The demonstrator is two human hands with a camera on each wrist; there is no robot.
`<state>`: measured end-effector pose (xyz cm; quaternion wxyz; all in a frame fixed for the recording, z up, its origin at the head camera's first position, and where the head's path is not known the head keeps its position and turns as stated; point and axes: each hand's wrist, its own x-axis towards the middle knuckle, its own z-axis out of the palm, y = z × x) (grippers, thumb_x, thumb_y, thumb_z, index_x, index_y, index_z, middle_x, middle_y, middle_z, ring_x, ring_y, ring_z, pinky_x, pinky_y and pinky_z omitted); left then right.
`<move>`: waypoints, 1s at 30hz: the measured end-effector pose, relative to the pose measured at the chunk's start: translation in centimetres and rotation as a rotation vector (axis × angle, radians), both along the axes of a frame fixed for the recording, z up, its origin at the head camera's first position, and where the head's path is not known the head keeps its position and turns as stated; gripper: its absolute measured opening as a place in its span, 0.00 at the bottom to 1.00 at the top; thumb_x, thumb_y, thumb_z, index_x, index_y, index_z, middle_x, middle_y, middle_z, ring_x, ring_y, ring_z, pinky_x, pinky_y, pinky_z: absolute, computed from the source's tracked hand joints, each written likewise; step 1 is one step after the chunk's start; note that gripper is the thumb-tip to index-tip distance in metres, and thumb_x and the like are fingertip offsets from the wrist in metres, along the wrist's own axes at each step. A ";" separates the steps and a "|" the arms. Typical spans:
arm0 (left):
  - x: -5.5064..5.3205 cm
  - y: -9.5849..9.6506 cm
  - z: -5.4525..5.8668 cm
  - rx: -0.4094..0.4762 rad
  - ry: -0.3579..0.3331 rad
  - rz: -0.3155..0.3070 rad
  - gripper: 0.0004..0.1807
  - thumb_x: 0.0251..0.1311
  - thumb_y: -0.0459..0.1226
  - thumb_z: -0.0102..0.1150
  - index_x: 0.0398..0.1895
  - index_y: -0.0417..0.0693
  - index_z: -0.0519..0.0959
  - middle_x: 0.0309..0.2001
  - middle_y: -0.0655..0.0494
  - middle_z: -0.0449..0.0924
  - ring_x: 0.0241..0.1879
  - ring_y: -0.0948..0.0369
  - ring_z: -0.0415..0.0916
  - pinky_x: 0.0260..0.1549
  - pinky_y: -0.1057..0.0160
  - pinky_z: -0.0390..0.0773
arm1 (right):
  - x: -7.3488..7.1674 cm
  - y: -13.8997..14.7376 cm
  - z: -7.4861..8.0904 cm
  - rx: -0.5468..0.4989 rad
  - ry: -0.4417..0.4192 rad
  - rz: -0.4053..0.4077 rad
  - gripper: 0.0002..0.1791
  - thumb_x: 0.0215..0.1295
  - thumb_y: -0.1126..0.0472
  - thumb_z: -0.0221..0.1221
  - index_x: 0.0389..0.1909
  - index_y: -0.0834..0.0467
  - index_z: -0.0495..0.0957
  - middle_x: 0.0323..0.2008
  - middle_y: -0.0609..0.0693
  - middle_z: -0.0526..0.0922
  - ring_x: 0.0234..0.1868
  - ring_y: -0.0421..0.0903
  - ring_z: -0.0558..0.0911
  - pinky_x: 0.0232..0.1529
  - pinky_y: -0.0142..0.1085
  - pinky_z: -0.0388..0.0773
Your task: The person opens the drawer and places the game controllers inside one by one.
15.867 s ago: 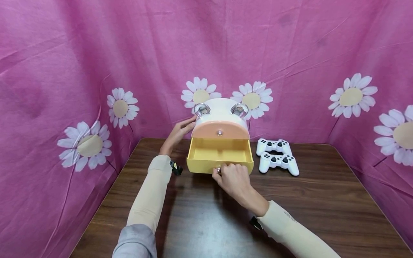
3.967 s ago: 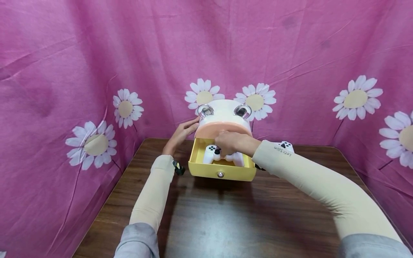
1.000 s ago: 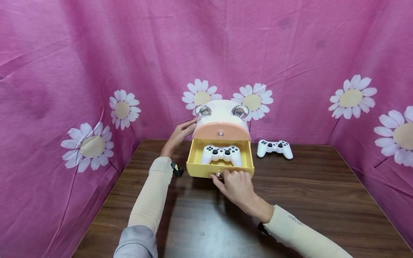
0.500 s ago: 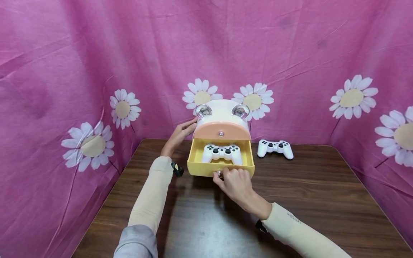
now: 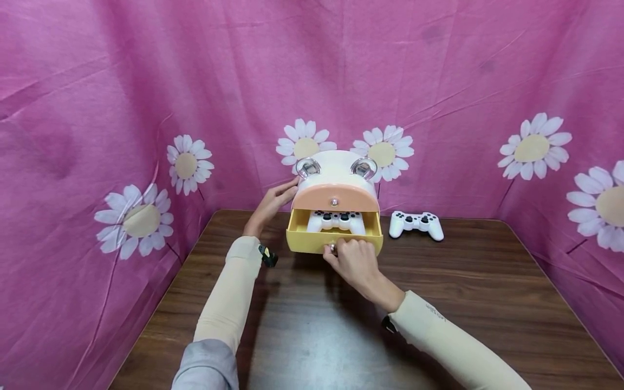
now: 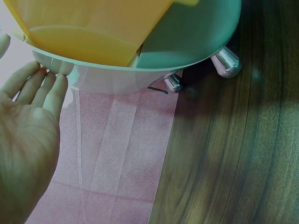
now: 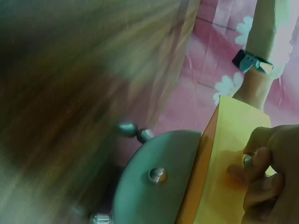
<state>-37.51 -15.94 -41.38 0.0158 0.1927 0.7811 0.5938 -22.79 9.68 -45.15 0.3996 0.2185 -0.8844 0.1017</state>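
A small white cabinet (image 5: 335, 176) with two chrome rings like eyes stands at the back of the table. Its peach top drawer (image 5: 312, 198) is closed. Below that, the yellow drawer (image 5: 304, 242) is pulled partway out, with a white game controller (image 5: 336, 222) lying inside; the controller's back edge meets the shadow under the peach drawer. My right hand (image 5: 359, 265) pinches the round silver knob (image 5: 333, 248) on the yellow front. With fingers extended, my left hand (image 5: 271, 207) rests against the cabinet's left side. In the right wrist view a green bottom drawer (image 7: 149, 196) is closed.
Another white game controller (image 5: 416, 225) lies on the wooden table (image 5: 468, 303), right of the cabinet. A pink curtain with daisies (image 5: 439, 81) hangs behind and along both sides. Short chrome feet (image 6: 226, 63) hold the cabinet off the table.
One controller has gone from the table into the yellow drawer. Over the last half second my right hand has pushed that drawer partly inward. My left hand has stayed on the cabinet's side.
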 end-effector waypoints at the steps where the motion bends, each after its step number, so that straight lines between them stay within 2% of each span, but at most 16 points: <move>1: 0.0 0.0 0.0 0.003 -0.001 -0.001 0.32 0.78 0.56 0.57 0.80 0.59 0.70 0.81 0.64 0.66 0.82 0.60 0.60 0.82 0.52 0.63 | -0.3 0.0 0.0 -0.003 -0.011 -0.004 0.29 0.64 0.51 0.67 0.11 0.50 0.61 0.10 0.43 0.56 0.10 0.46 0.63 0.07 0.40 0.55; 5: -0.1 0.0 0.0 0.003 -0.009 -0.004 0.31 0.78 0.55 0.56 0.80 0.59 0.70 0.81 0.63 0.65 0.82 0.59 0.60 0.82 0.51 0.64 | -1.3 0.2 0.2 -0.002 -0.048 -0.014 0.29 0.65 0.51 0.66 0.10 0.50 0.61 0.10 0.43 0.57 0.11 0.47 0.65 0.06 0.42 0.57; 12: 0.0 0.2 0.1 0.055 -0.027 -0.020 0.30 0.80 0.51 0.56 0.80 0.57 0.69 0.82 0.60 0.64 0.82 0.57 0.61 0.81 0.53 0.65 | -2.8 0.3 0.6 0.023 -0.115 -0.028 0.30 0.69 0.51 0.65 0.11 0.50 0.61 0.10 0.44 0.60 0.11 0.47 0.66 0.07 0.41 0.58; 22: 0.0 0.3 -0.1 0.070 -0.023 -0.009 0.30 0.80 0.50 0.56 0.80 0.54 0.69 0.81 0.59 0.67 0.81 0.58 0.63 0.80 0.57 0.66 | -4.8 0.1 0.9 0.015 -0.219 -0.066 0.31 0.72 0.50 0.63 0.11 0.50 0.59 0.11 0.46 0.61 0.13 0.47 0.66 0.09 0.41 0.58; 30: 0.0 0.3 0.0 0.043 -0.011 0.004 0.30 0.80 0.50 0.56 0.80 0.55 0.70 0.80 0.59 0.68 0.81 0.58 0.63 0.81 0.57 0.65 | -5.9 0.1 1.2 0.003 -0.253 -0.089 0.31 0.73 0.48 0.64 0.11 0.51 0.64 0.11 0.49 0.69 0.13 0.53 0.72 0.09 0.47 0.66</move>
